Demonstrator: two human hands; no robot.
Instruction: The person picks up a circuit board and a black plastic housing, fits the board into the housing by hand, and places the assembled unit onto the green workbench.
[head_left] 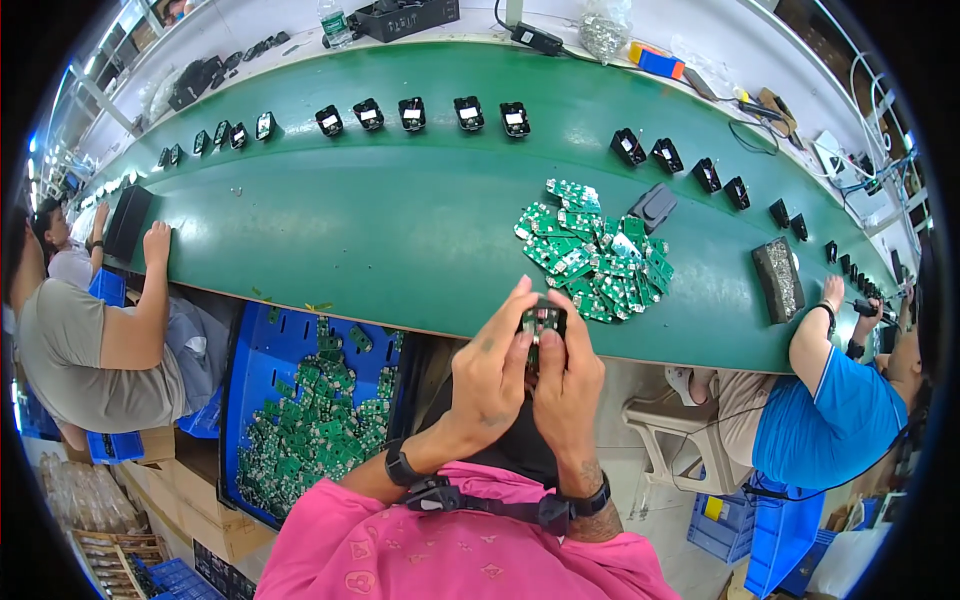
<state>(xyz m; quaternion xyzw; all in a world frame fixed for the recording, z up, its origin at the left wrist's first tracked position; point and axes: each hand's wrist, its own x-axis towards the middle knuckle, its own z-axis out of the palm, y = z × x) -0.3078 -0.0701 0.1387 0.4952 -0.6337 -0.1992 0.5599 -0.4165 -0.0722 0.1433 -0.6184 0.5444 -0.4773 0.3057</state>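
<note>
Both of my hands hold a small black plastic housing (543,316) just off the table's near edge. Inside it some circuit parts show, with the thumbs pressing on them from above. My left hand (488,368) wraps the housing's left side, and my right hand (568,388) wraps its right side. On the green table beyond the hands lies a loose pile of green circuit boards (590,255). Next to that pile sits a closed dark grey housing (654,206).
A blue bin (262,340) of circuit boards stands below the table edge on my left. Black housings (412,114) line the far side of the table (350,230). A box of small metal parts (778,280) stands at the right. Co-workers sit on both sides, near a beige stool (690,420).
</note>
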